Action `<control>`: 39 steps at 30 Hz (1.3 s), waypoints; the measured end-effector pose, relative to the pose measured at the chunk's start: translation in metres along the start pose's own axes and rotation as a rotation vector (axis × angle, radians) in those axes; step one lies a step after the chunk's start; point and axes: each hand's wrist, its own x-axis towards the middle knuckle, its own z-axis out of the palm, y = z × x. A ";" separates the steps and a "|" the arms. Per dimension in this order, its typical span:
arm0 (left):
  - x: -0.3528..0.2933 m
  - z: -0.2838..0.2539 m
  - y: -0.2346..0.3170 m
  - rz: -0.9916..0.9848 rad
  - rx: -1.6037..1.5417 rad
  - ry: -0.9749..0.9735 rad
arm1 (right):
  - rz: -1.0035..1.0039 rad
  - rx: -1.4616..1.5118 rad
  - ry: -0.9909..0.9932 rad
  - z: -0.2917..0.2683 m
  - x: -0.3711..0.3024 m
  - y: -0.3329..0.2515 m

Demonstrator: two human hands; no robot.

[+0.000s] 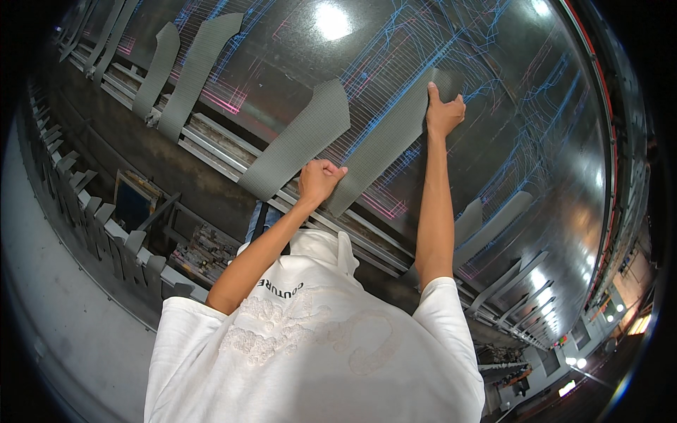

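A long grey-green ribbed fabric panel point(384, 148) lies slantwise on the dark table, which is marked with blue and pink lines. My right hand point(444, 116) is at its far end, thumb on the panel and the other fingers curled beside its edge. Close to the panel's near end, my left hand point(319, 182) is closed, its thumb and bent fingers at the left edge. What lies under those fingers is hidden. A second similar panel point(303, 144) lies just left of my left hand, its near end hanging over the table's edge rail.
More grey panels point(197, 74) lie along the table point(282, 56) to the left, and others point(493, 225) to the right. A metal rail point(211, 149) runs along the near edge. Below left stands a rack with a row of grey tabs point(113, 240).
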 end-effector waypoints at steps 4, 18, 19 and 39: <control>0.000 0.000 0.001 -0.007 0.008 0.002 | -0.007 -0.001 0.015 -0.001 -0.001 -0.004; -0.011 -0.016 0.023 0.135 0.367 0.039 | -0.556 -0.468 -0.082 -0.020 -0.012 -0.018; -0.012 -0.014 0.024 0.163 0.364 0.039 | -0.561 -0.510 -0.159 -0.016 -0.024 -0.005; -0.037 -0.130 -0.032 0.330 0.121 0.050 | -0.411 -0.428 -0.729 -0.079 -0.256 -0.110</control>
